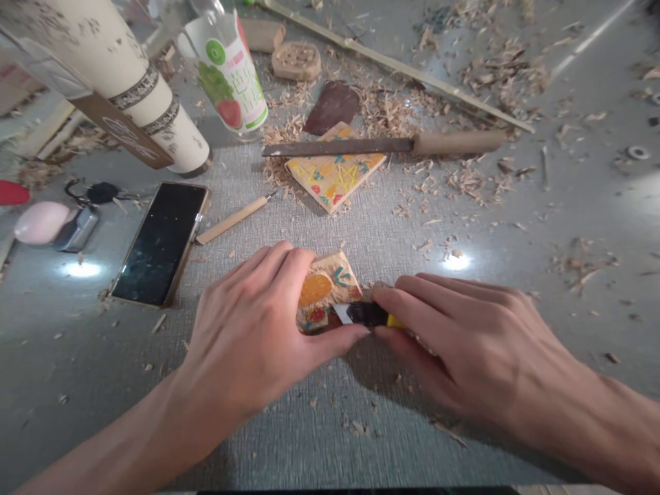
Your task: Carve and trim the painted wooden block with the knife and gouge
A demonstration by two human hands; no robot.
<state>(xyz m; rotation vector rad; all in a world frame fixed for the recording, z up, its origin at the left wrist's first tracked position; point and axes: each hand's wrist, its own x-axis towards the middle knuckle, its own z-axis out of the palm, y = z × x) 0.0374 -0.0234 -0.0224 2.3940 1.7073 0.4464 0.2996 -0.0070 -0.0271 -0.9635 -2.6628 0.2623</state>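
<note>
My left hand (252, 323) is closed around the left side of a small painted wood block (337, 269), with its thumb along the near edge. Orange, teal and red shapes cover the block's carved top. In my right hand (458, 337) is a utility knife (368, 314) with a black tip and a yellow body, mostly hidden by the fingers. Its short blade lies against the block's near right edge, close to my left thumb. Beyond the block, a second painted wood piece (330, 182) with yellow stars lies on the table, and a file (381, 146) with a wooden handle rests across it.
A phone (161, 240) and a wooden-handled carving tool (237, 218) lie to the left. Behind them stand stacked paper cups (149, 89) and a labelled bottle (232, 75). A long thin stick (397, 65) crosses the back. Wood shavings (392, 110) litter the grey table (309, 440).
</note>
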